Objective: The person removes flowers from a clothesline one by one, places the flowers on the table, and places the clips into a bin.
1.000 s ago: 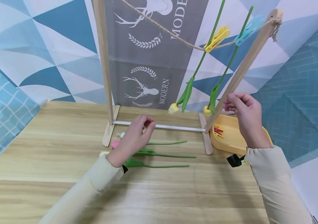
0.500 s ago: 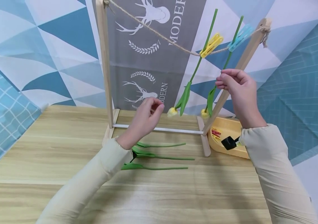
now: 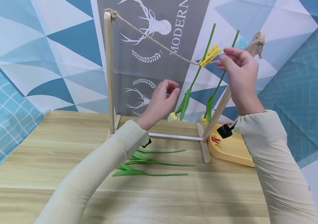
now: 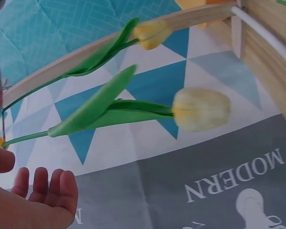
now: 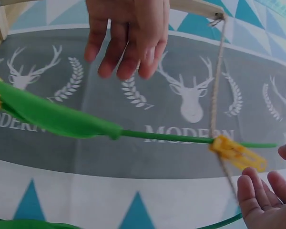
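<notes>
My right hand (image 3: pixel 241 76) is raised beside the yellow clothespin (image 3: pixel 210 56); in the right wrist view its loosely bent fingers (image 5: pixel 250 191) stand just apart from the clip. That clothespin fixes a pale tulip (image 4: pixel 202 109) head-down on the twine (image 3: pixel 159 45). Farther right, a second, yellow tulip (image 4: pixel 152 34) hangs from a blue clothespin (image 3: pixel 242 43), partly hidden behind my right hand. My left hand (image 3: pixel 161 104), holding nothing, hovers left of the hanging stems with relaxed fingers. Three tulips (image 3: pixel 139 161) lie on the table, their heads covered by my left arm.
Two wooden posts (image 3: pixel 109 74) carry the twine, joined low down by a white rod (image 3: pixel 175 136). A yellow tray (image 3: pixel 231 152) with red and yellow clothespins (image 3: pixel 215 140) sits at the right post's foot. Patterned cloth (image 3: pixel 72 56) backs the wooden table (image 3: pixel 49 149).
Both hands have risen; the right has gone up to the level of the yellow clothespin, and the left up and rightward toward the hanging tulips. The head view has tilted upward.
</notes>
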### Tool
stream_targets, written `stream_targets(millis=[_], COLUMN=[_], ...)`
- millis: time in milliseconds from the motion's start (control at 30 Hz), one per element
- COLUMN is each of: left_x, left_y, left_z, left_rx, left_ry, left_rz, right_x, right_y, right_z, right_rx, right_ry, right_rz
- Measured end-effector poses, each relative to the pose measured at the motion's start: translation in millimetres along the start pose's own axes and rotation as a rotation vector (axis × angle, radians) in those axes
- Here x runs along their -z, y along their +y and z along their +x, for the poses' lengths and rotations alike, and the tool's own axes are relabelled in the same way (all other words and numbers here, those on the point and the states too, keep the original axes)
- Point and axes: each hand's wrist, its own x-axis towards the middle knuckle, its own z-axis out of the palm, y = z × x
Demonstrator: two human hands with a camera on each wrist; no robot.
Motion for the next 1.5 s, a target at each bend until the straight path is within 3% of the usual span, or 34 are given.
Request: stream_targets(millis=[133, 333, 467, 800, 1100, 1500], left_x=[-6.8, -17.4, -23.3, -30.6, -36.1, -43.8], left_y=[8.0, 17.3, 22.9, 30.0, 31.9, 36.8], left_z=[12.3, 26.8, 33.4, 45.5, 53.1, 58.4], left_rx=[-0.008, -0.004, 0.006, 0.036, 0.056, 0.042], left_ry=[0.001, -0.006, -0.025, -0.054, -0.068, -0.16], left_rz=[-0.029, -0.047, -0.079, -0.117, -0.192, -0.454], right_x=[-1, -3, -5, -5, -5, -1], right_y=[-13, -27, -30, -37, -40, -38], right_z=[5.6, 11.8, 16.9, 27.7, 34.7, 39.6], right_rx=[-0.033, -0.116, -0.15, -0.221, -0.275, -0.282], right_ry=[-0.033, -0.13, -0.169, -0.286, -0.362, -0.385], right_rz=[-0.072, -0.377, -0.485, -0.619, -0.631, -0.611])
